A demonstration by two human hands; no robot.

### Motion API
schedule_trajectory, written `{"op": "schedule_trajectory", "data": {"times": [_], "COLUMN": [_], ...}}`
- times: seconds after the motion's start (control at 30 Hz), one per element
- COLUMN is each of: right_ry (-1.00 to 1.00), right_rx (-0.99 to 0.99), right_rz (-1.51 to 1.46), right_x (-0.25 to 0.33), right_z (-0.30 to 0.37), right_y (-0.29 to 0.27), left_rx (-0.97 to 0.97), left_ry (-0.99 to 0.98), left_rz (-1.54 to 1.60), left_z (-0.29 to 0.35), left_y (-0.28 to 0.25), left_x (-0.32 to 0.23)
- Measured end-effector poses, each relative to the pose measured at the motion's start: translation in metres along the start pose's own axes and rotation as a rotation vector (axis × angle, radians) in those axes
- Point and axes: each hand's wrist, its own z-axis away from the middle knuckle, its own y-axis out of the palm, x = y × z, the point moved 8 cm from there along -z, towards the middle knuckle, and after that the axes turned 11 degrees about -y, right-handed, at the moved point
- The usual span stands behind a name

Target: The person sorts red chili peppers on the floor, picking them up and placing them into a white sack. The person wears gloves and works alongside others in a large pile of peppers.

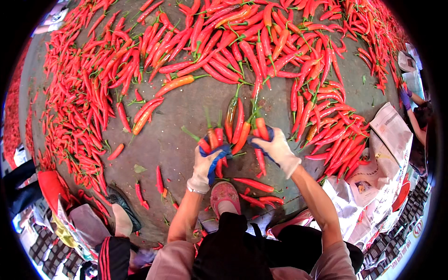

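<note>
My left hand (207, 164), in a white glove with a blue palm, is closed around several red chili peppers (213, 139), their green stems pointing away from me. Opposite it, my right hand (279, 150) wears a matching glove and grips red chili peppers (262, 128); one hangs down below its fingers. Between the hands lie a dark green-and-red chili (231, 116) and an orange-red one (241, 138). Beyond them, a broad heap of red chilies (224, 51) covers the grey ground sheet (154, 147). The gloves hide parts of the held peppers.
More chilies (84, 112) spread along the left, and a bundle (345, 149) lies right beside printed paper sheets (392, 135). My pink shoe (225, 196) is between my arms. Another person's dark shoe (123, 205) is at left; a purple-gloved hand (406, 95) shows far right.
</note>
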Motion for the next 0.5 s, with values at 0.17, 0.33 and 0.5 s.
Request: {"op": "schedule_trajectory", "data": {"times": [0.17, 0.33, 0.5], "right_ry": [0.113, -0.131, -0.222], "right_rx": [-0.269, -0.431, -0.424], "right_rz": [-0.963, -0.577, 0.208], "right_x": [-0.022, -0.004, 0.048], "right_z": [0.022, 0.003, -0.025], "right_y": [-0.037, -0.081, -0.099], "left_rx": [-0.204, -0.491, -0.586], "left_ry": [0.153, 0.525, 0.448], "left_rz": [-0.035, -0.911, -1.362], "left_z": [0.014, 0.009, -0.019], "left_y": [-0.014, 0.034, 0.071], "left_x": [-0.031, -0.082, -0.086]}}
